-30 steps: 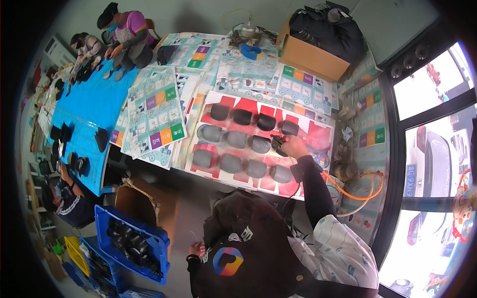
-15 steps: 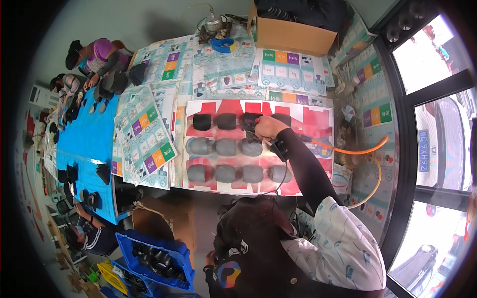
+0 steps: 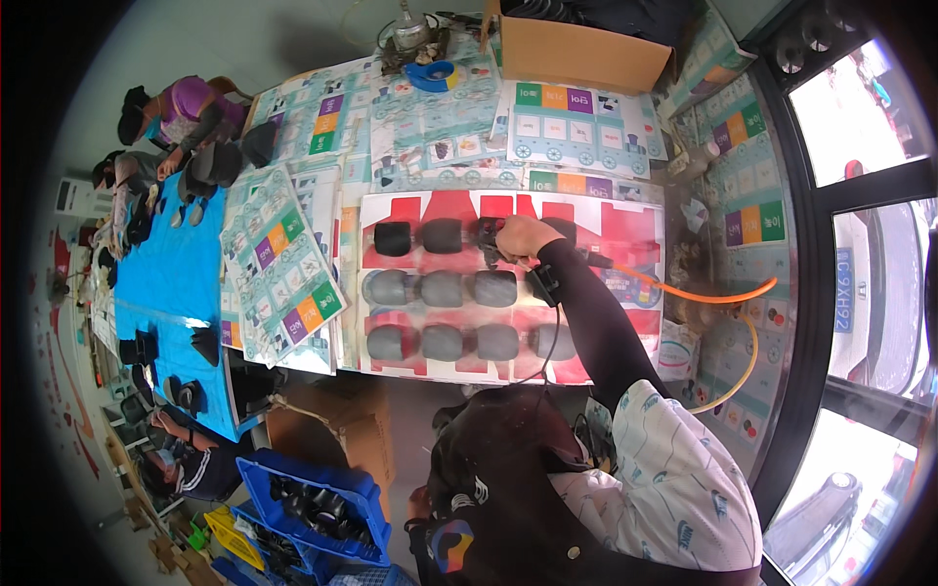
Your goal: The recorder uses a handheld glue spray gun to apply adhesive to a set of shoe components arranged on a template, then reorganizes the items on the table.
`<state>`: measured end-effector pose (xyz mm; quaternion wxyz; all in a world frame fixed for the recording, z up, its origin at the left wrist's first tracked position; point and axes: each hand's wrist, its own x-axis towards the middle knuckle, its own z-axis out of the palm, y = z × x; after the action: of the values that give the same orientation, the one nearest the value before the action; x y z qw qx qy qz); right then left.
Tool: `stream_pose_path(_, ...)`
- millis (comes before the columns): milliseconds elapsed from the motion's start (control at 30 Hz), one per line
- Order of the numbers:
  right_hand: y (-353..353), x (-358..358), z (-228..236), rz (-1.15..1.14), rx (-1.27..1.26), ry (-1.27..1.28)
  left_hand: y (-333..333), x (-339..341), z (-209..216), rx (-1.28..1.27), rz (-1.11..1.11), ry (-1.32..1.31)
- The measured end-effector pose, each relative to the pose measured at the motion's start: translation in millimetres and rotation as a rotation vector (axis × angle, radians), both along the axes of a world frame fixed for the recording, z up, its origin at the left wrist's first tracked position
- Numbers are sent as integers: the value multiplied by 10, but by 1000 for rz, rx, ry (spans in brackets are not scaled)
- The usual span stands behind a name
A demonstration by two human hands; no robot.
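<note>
My right hand [image 3: 526,238] is closed around a small dark spray gun [image 3: 491,232], which has an orange hose [image 3: 703,291] trailing off to the right. The gun is over the back row of rounded, cup-shaped pieces, hiding one of them. At that row's left are two black pieces, one a black cup-shaped piece [image 3: 443,235]. Grey pieces, such as a grey cup-shaped piece [image 3: 442,288], form the middle and front rows. All lie on a red and white printed board [image 3: 459,369]. A bit of my left hand [image 3: 418,503] shows low beside my apron, its fingers hidden.
Printed sheets [image 3: 283,264] cover the table around the board. At the back stand a cardboard box [image 3: 586,61], a blue tape roll [image 3: 431,76] and a metal pot [image 3: 410,37]. Co-workers sit along a blue-topped table [image 3: 166,283] at left. Blue crates [image 3: 313,474] hold dark pieces.
The spray gun and my right hand have shifted slightly farther back. Haze over the middle row's right-hand piece has thinned, and its far edge looks darker. The whole view has moved a little.
</note>
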<state>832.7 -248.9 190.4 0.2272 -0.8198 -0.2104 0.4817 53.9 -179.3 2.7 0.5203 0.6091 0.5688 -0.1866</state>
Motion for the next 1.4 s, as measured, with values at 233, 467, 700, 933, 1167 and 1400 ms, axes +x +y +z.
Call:
stream_pose_path(233, 130, -1, -48, 19, -13, 59, -76, -52, -32, 259, -340, -59)
stream_pose_path(467, 71, 119, -153, 13, -26, 4, -173, -50, -52, 158, -67, -170)
stream_pose_path(700, 64, 95, -265, 14, -7, 80, -206, -65, -89, 148, -50, -142)
stream_pose_path(933, 89, 118, -282, 22, 38, 56, -219, -27, -104, 141, -42, -149)
stream_pose_path(1167, 24, 106, -154, -12, -10, 110, -237, -29, -101, 140, -22, -147)
stream_pose_path(1400, -138, 147, -209, -19, 9, 10, -247, -5, -107, 135, -19, -149)
